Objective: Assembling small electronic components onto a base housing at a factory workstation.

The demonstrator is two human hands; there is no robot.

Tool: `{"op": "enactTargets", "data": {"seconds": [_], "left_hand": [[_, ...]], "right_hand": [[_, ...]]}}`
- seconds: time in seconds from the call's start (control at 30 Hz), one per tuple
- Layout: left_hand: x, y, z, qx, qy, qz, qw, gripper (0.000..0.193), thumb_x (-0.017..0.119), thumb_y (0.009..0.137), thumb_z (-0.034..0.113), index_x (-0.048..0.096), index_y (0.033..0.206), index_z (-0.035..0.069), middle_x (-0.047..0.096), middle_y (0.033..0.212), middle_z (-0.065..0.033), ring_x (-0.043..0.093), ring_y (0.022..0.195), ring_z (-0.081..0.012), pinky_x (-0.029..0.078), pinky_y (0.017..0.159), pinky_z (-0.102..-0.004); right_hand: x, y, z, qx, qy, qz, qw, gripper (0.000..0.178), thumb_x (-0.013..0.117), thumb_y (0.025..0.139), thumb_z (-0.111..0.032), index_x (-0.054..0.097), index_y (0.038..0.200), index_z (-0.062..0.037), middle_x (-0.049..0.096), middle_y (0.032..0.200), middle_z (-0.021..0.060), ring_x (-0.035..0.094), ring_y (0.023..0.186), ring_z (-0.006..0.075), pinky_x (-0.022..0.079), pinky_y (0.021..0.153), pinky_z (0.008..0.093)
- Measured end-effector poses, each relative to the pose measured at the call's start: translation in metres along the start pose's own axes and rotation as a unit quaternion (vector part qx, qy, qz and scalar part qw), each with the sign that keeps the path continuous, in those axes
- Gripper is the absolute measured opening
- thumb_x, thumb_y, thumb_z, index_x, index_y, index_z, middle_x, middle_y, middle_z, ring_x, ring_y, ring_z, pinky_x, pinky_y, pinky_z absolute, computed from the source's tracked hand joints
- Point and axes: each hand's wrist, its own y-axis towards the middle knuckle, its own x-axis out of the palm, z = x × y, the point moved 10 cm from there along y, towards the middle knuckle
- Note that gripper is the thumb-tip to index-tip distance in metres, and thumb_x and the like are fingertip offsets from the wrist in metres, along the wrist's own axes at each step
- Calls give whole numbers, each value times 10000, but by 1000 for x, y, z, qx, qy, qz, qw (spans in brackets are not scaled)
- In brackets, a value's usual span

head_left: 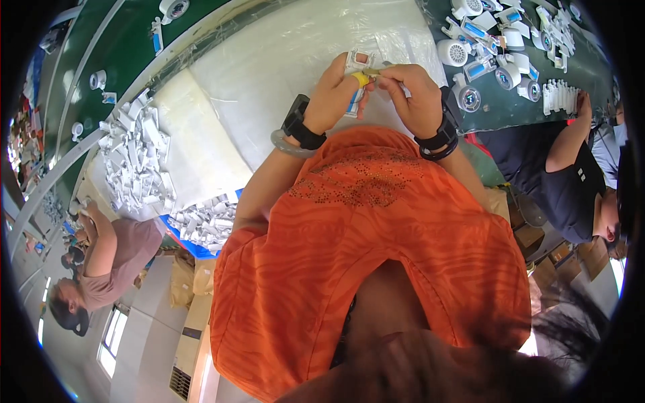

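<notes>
My left hand (328, 97) is closed around a white plastic housing (361, 59) with a blue piece low on it, above the table before my chest. Yellow wrapping (363, 79) covers the thumb tip of that hand. My right hand (418, 99) meets it from the right, its thumb and forefinger pinched together over the housing. A small brownish piece (371, 71) shows between the two hands' fingertips; its kind is too small to make out. Dark bands circle both wrists.
White plastic sheeting (269, 74) covers the table. White parts (138, 158) lie heaped at left, above a blue bin (191, 247) of similar pieces. Several small white fan-like units (453, 52) crowd the green surface at right. Co-workers sit at left (124, 258) and right (557, 178).
</notes>
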Motion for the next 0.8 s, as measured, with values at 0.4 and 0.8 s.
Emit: {"op": "enactTargets", "data": {"seconds": [0.4,0.8], "left_hand": [[14,-11,16,57,77,-24,995,366,369,924,30,441,1282,13,593,936,-96,560,694,-140,490,587,-268],[18,-16,20,82,146,-26,986,349,371,936,49,447,1274,7,581,943,-89,529,700,-122,472,598,-261]], "right_hand": [[-7,0,-16,-59,-4,30,998,207,743,746,-26,688,934,-94,663,891,84,612,859,271,494,744,355],[-7,-3,-6,-34,7,35,999,209,745,739,-14,699,927,-93,622,890,89,599,862,279,491,729,352]]}}
